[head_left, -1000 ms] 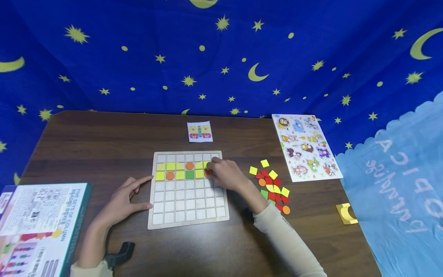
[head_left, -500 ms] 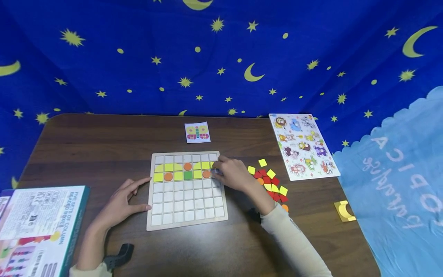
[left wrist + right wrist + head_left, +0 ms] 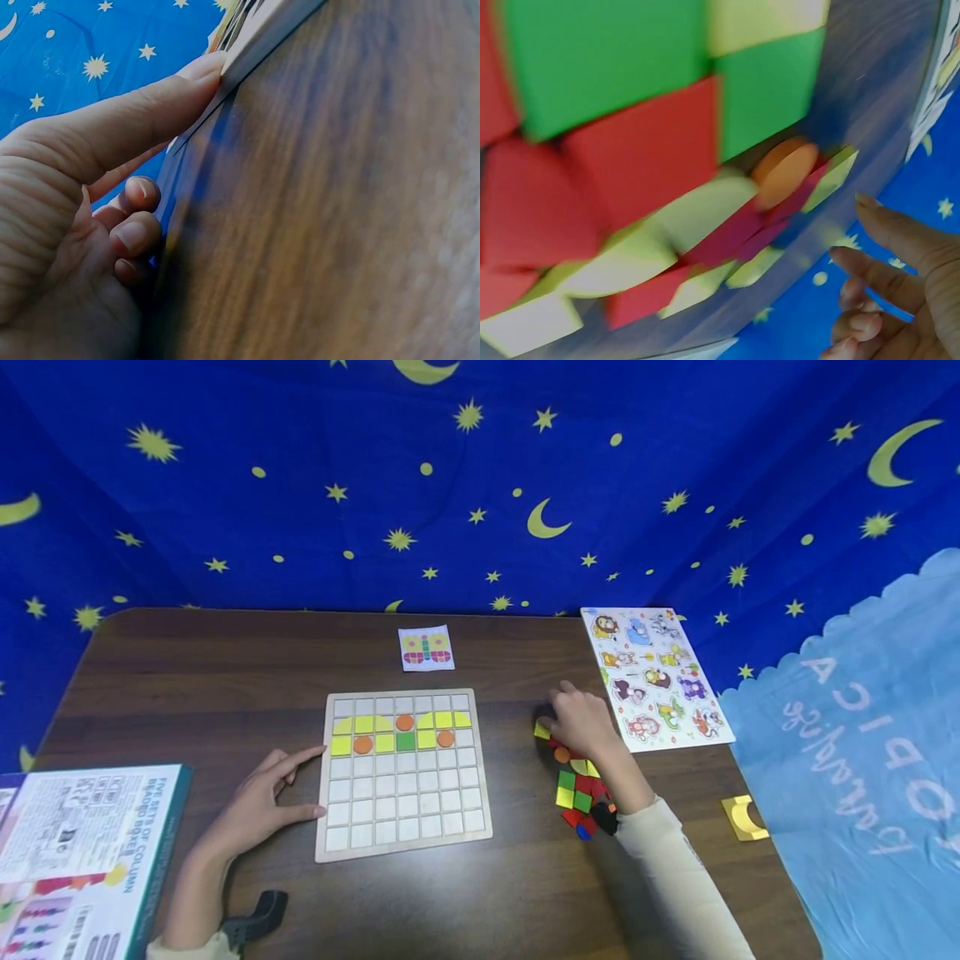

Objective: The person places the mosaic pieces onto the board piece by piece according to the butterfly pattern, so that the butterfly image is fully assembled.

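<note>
A wooden grid board (image 3: 405, 814) lies flat, its upper rows bearing yellow pieces (image 3: 444, 719), three orange discs (image 3: 446, 738) and a green square (image 3: 405, 741). My left hand (image 3: 262, 793) touches the board's left edge with index fingertip and thumb; in the left wrist view the thumb (image 3: 142, 120) is straight against that edge. Over the far end of a heap of loose pieces is my right hand (image 3: 581, 720), fingers bent down. The right wrist view has its thumb and index finger apart with nothing between them. Red squares (image 3: 645, 150) and green squares (image 3: 769, 94) fill that view.
A butterfly pattern card (image 3: 426, 648) lies beyond the board. At the right stands an animal picture puzzle (image 3: 637, 727), and near the table's right edge a gold piece (image 3: 746, 817). A boxed bead set (image 3: 142, 827) occupies the left. A starry curtain (image 3: 315, 527) hangs behind.
My right hand has left the board's right edge and moved right to the loose pieces. A yellow rounded piece now shows at the second row's right end. The left hand stays at the board.
</note>
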`<act>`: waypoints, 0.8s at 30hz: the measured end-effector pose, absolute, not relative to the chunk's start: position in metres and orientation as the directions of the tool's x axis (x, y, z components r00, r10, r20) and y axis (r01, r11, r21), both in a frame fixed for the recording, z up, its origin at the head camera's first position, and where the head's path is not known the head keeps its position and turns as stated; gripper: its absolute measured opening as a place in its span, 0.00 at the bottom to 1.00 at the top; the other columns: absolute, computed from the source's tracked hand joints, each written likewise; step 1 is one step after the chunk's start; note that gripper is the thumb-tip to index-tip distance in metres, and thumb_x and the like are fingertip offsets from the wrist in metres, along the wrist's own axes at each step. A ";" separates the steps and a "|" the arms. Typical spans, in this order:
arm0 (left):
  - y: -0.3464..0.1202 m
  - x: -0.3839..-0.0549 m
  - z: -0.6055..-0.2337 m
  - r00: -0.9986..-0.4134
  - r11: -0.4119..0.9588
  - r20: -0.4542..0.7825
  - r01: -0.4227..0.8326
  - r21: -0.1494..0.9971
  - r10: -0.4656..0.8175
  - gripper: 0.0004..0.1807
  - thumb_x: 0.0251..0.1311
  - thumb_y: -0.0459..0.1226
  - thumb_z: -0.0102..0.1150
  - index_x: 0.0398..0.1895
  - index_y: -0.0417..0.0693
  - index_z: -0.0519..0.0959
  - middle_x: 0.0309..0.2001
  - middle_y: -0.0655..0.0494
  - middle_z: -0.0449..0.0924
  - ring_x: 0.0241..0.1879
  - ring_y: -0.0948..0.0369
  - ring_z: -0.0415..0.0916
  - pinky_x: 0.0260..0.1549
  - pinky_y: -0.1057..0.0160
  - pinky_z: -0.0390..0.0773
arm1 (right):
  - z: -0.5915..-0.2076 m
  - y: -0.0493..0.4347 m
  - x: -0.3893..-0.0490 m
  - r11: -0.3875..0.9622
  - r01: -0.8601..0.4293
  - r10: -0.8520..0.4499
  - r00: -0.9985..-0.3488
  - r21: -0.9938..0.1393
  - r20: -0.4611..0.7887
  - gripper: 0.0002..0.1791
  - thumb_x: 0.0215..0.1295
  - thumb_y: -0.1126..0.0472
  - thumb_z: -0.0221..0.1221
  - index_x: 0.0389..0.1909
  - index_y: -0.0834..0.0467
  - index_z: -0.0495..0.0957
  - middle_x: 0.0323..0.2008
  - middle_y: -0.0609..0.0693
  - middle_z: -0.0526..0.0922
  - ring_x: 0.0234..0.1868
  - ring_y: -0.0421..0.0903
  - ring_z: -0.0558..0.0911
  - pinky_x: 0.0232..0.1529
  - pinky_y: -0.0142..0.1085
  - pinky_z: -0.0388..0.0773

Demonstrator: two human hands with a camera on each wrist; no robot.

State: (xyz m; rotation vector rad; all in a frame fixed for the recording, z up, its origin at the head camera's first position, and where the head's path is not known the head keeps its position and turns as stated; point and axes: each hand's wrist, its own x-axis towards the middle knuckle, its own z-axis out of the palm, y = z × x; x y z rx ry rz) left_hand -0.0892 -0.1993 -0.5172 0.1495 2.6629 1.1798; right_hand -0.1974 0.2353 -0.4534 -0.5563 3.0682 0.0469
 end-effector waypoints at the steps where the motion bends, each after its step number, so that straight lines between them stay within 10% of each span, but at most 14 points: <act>1: -0.199 -0.089 -0.517 -0.970 0.672 -0.163 0.003 0.740 0.183 0.48 0.46 0.50 0.77 0.72 0.52 0.67 0.37 0.54 0.60 0.33 0.60 0.57 0.35 0.63 0.60 | -0.453 0.240 -0.198 0.943 -0.331 -0.331 -0.943 0.023 -0.032 0.18 0.56 0.53 0.71 0.39 0.63 0.83 0.35 0.58 0.79 0.25 0.52 0.79 0.25 0.47 0.77; 24: -0.201 -0.088 -0.517 -0.970 0.655 -0.162 -0.002 0.756 0.184 0.48 0.46 0.50 0.77 0.73 0.53 0.67 0.38 0.54 0.60 0.34 0.60 0.58 0.34 0.64 0.60 | -0.460 0.272 -0.202 0.990 -0.095 -0.112 -0.979 -0.106 -0.171 0.17 0.61 0.52 0.68 0.35 0.65 0.83 0.36 0.58 0.80 0.31 0.52 0.77 0.32 0.47 0.75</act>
